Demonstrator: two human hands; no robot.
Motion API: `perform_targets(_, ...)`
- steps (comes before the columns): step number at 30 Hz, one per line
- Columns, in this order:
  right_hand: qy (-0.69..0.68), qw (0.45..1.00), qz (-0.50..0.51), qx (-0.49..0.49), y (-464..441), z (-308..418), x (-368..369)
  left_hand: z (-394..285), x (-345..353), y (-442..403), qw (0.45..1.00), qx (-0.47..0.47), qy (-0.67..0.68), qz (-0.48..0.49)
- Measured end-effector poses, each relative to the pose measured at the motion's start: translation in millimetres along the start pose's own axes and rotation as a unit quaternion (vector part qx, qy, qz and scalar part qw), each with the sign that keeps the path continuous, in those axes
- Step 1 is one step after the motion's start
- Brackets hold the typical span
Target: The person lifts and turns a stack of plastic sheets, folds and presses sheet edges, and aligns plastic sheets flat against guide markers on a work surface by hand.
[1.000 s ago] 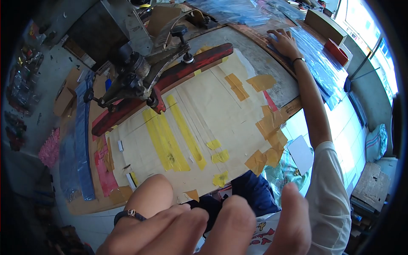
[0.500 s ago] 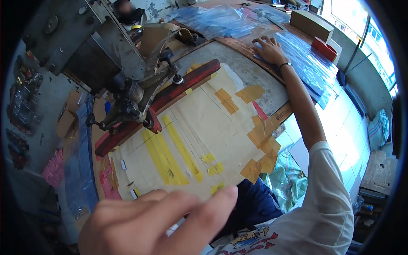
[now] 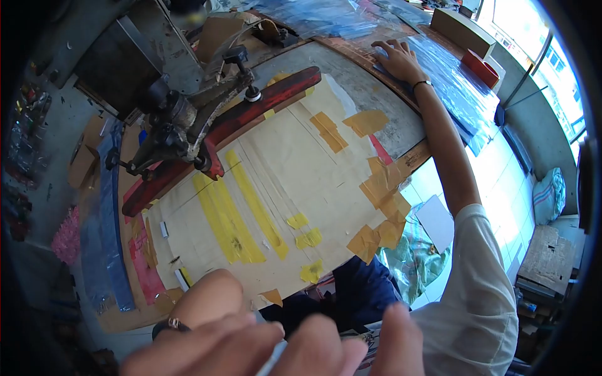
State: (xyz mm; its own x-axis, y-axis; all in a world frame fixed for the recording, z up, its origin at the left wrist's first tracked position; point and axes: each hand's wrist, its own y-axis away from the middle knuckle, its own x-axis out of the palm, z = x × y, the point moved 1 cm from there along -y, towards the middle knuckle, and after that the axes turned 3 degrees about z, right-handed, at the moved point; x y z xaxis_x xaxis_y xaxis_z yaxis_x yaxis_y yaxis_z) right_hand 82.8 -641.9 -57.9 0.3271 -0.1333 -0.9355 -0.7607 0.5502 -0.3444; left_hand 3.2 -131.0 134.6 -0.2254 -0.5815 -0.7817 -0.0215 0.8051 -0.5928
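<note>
My left hand (image 3: 276, 344) is large and blurred at the bottom, close to the camera. Its fingers are half bent and apart, and I see nothing held in them; a dark bracelet (image 3: 169, 326) circles the wrist. My right hand (image 3: 398, 59) reaches far out, fingers spread, resting at the edge of clear bluish plastic sheets (image 3: 451, 88). Between the hands lies a cream board (image 3: 313, 169) with yellow tape strips (image 3: 229, 219) and brown tape pieces (image 3: 382, 194). Across its far side runs a red bar (image 3: 276, 103) attached to the machine's dark metal bracket (image 3: 182, 119).
A machine head (image 3: 116, 69) stands at the upper left. Blue plastic strips (image 3: 110, 250) lie left of the board. A cardboard box (image 3: 461, 31) and a red tape roll (image 3: 480, 69) sit at the back right. A green woven sack (image 3: 407, 269) is below the table's right edge.
My left hand has shifted right and lower, bringing its wrist into view, with its fingers more apart. My right hand stays on the plastic. The view has tilted slightly, moving the board left.
</note>
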Motion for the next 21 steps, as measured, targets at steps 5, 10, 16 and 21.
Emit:
perform_targets(5,0.006,1.000,0.007,0.010,-1.7,-1.2,-0.4,-9.1,-7.3,-2.4,0.994,-0.106,0.035,-0.007)
perform_targets(10,0.002,1.000,0.003,-0.007,-1.0,-2.4,3.3,-20.7,-45.4,-14.0,0.966,-0.185,0.027,0.178)
perform_targets(16,-0.005,1.000,-0.011,-0.002,-0.4,-1.9,4.6,-8.5,-81.9,-4.0,0.933,-0.173,0.056,0.312)
perform_targets(21,-0.025,1.000,-0.002,0.001,4.1,2.6,-4.0,0.8,-96.5,9.6,0.922,-0.042,0.138,0.359)
